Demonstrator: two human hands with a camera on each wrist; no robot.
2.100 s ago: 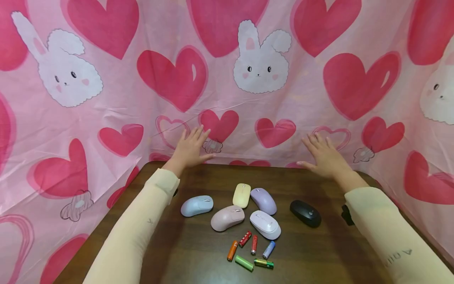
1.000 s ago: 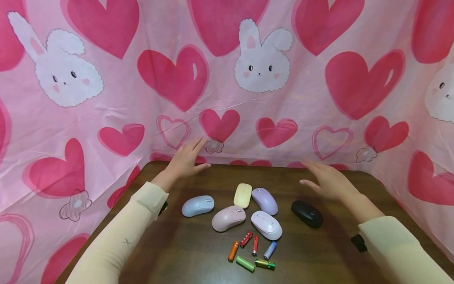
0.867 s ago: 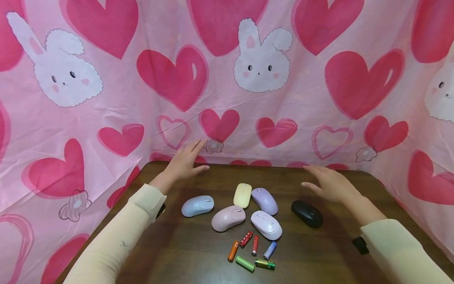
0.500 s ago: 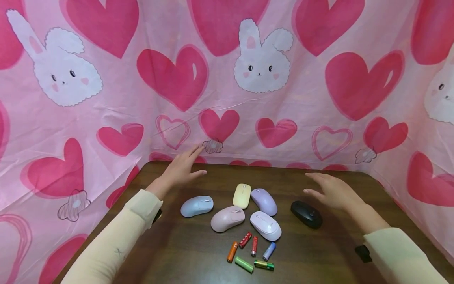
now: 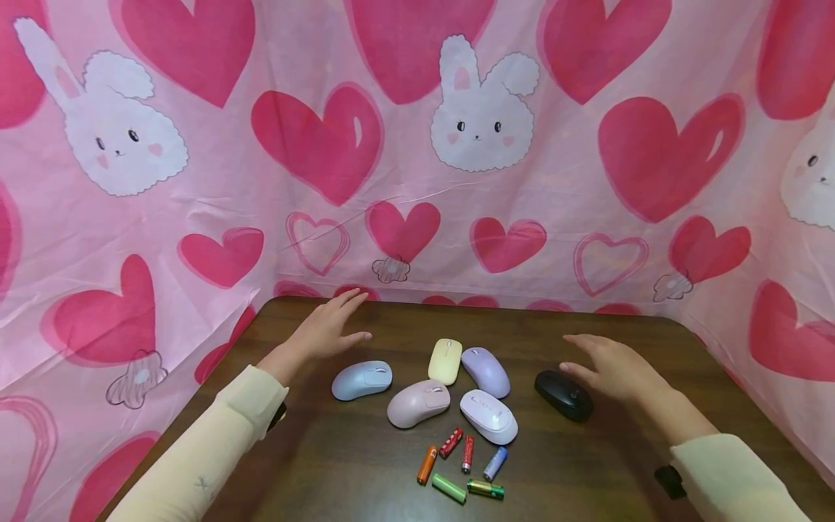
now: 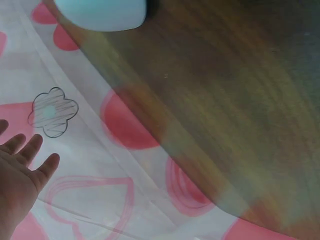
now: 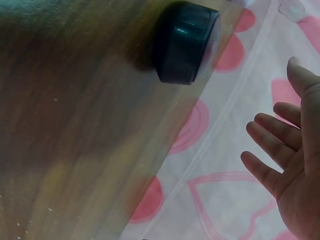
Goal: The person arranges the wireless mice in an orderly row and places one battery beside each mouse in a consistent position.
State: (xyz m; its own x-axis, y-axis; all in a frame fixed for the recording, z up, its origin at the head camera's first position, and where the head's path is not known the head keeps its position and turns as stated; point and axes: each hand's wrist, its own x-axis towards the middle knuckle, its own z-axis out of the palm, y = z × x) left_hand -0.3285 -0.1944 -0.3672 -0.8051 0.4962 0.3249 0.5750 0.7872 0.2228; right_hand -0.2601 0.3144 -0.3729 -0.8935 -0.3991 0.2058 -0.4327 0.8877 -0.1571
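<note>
My left hand (image 5: 324,330) hovers over the back left of the table with its fingers extended and nothing in it. A light blue computer mouse (image 5: 362,380) lies just in front of it. My right hand (image 5: 613,367) is over the right side, fingers straight and holding nothing. Its thumb overlaps the edge of a black mouse (image 5: 564,395) in the head view; in the right wrist view the fingers (image 7: 272,140) are apart from that mouse. Between the hands lie a yellow mouse (image 5: 446,361), a purple mouse (image 5: 485,372), a pink mouse (image 5: 419,404) and a white mouse (image 5: 489,417).
Several small batteries lie in front of the mice: an orange one (image 5: 427,465), a green one (image 5: 449,488), a gold-green one (image 5: 485,489), a blue one (image 5: 495,463) and two red ones. A pink heart-print curtain (image 5: 554,188) hangs behind the dark wooden table (image 5: 326,471).
Both hands have come down and back from in front of the curtain toward the tabletop, the right nearing the black mouse. The mice and batteries have stayed in place.
</note>
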